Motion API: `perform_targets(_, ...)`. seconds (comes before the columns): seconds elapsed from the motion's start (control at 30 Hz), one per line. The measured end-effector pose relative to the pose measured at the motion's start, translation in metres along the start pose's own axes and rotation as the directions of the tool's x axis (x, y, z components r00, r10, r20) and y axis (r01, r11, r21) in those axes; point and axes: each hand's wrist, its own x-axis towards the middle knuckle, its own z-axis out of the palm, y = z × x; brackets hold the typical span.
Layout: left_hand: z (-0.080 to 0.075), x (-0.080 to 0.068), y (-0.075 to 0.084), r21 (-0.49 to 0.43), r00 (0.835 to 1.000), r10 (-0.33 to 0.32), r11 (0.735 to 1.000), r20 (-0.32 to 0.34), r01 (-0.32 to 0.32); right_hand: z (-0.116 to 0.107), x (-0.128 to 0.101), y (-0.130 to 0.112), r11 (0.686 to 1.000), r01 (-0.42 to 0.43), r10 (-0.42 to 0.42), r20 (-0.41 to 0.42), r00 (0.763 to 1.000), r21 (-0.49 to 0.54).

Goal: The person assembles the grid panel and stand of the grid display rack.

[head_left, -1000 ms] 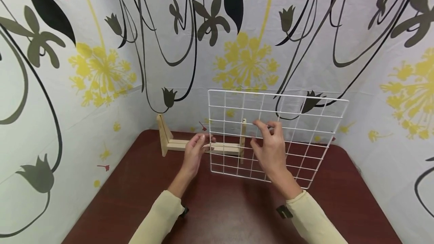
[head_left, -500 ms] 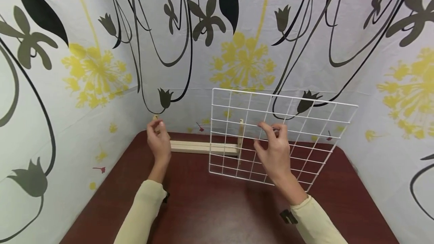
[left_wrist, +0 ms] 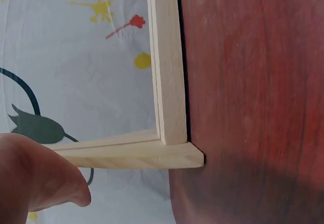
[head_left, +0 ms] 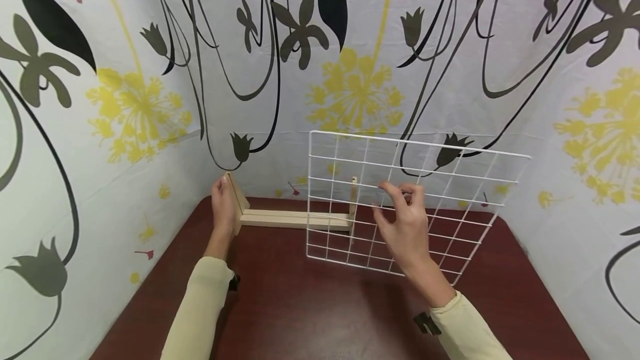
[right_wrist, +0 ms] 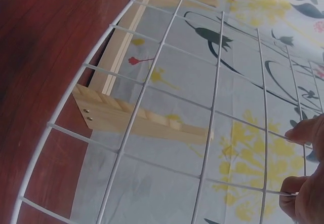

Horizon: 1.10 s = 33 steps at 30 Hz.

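Note:
My right hand (head_left: 406, 224) grips a white wire grid panel (head_left: 327, 157), with fingers and thumb at the wires near its middle. The panel is raised and tilted over the table. Behind it stands a pale wooden stand: a long grooved crossbar (head_left: 275, 219) joins two uprights. My left hand (head_left: 223, 210) is at the outer side of the left upright (head_left: 239, 196). In the left wrist view the thumb (left_wrist: 55, 176) overlaps this upright (left_wrist: 136, 155). The right upright (right_wrist: 121, 113), seen through the grid in the right wrist view, has notches along one edge and two screws.
The dark red table (head_left: 300, 293) ends at a patterned fabric wall (head_left: 280, 99) at the back and both sides. The stand sits near the table's back edge, and its left upright is close to the left fabric wall.
My left hand has moved left from the grid's left edge, past the crossbar, to the outer side of the left upright. My right hand has shifted slightly right with the grid panel.

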Motion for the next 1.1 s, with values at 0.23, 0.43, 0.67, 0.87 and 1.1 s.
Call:
perform_targets(0.23, -0.006, 0.018, -0.003, 0.022, 0.998, -0.062, 0.998, 0.027, 0.062, -0.001, 0.0, -0.001, 1.0, 0.008, -0.008, 0.006, 1.0, 0.005)
perform_targets(0.43, -0.005, 0.031, -0.006, -0.001, 0.988, -0.101, 0.995, 0.12, 0.102, -0.007, -0.002, -0.004, 1.0, -0.022, 0.022, 0.061, 0.998, -0.008)
perform_targets(0.67, 0.002, 0.033, -0.014, 0.02, 0.984, -0.174, 0.985, 0.05, 0.173, -0.011, -0.001, -0.012, 1.0, -0.031, 0.031, 0.134, 0.99, -0.003)
perform_targets(0.87, 0.009, 0.027, -0.013, -0.02, 0.985, -0.167, 0.986, 0.032, 0.167, -0.009, 0.006, -0.015, 1.0, -0.011, 0.011, 0.137, 0.991, -0.005)
perform_targets(1.1, 0.026, 0.005, 0.013, -0.007, 0.984, -0.135, 0.991, 0.118, 0.137, -0.01, 0.01, -0.013, 1.0, -0.012, 0.014, 0.145, 0.989, -0.01)
